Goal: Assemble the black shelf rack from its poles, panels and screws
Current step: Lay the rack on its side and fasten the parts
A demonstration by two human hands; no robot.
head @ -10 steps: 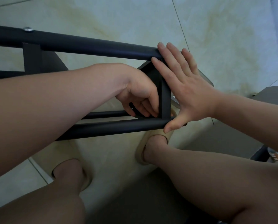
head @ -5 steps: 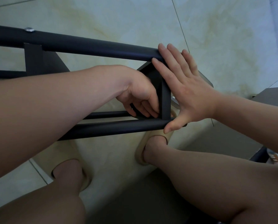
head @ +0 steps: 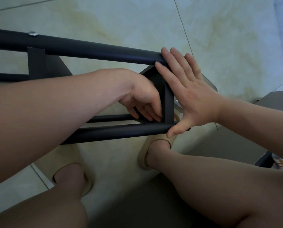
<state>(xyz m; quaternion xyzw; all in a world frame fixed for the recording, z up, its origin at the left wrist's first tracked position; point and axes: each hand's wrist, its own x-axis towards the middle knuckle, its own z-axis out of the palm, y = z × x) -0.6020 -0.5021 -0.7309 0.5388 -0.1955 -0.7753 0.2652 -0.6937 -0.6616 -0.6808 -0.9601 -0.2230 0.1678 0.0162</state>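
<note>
Right hand flat, fingers straight, bracing the end panel from outside, fingertips on the upper pole, thumb on the lower pole. Left hand curls just inside; whether it grips anything, I cannot tell.

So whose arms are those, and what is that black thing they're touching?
They belong to a person wearing a camera on their head, so you look down as they do. The black thing is a shelf rack tipped on its side over the tiled floor. The right hand presses flat against its end. The left hand reaches inside the frame with curled fingers; what they hold is hidden. A silver screw sits in the upper pole. Below are feet in pale slippers.
</note>
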